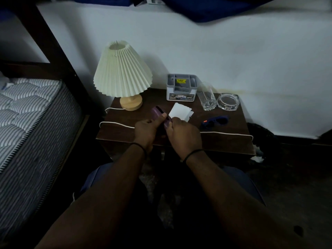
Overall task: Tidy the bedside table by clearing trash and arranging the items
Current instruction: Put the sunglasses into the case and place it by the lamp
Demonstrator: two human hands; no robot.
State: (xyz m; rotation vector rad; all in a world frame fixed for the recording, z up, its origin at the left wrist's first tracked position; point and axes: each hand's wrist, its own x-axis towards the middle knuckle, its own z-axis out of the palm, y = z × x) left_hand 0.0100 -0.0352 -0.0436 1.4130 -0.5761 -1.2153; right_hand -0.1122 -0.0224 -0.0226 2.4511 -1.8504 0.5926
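Over the front middle of the dark wooden bedside table [233, 126], my left hand [145, 131] grips a purple phone-like object [158, 112], thumb on its edge. My right hand [183, 133] holds the same object's near end with curled fingers. Just behind my right hand a white piece of paper [181, 111] lies on the table. Blue sunglasses [215, 120] lie to the right. At the back stand a grey organizer box [181, 88], a drinking glass [206, 97] and a glass ashtray [228, 101].
A pleated lamp [122, 72] on a wooden base stands at the table's back left; its white cord [226, 133] runs along the front edge. A striped mattress [27, 108] and dark bed frame lie to the left. White scraps [256, 158] lie on the floor, right.
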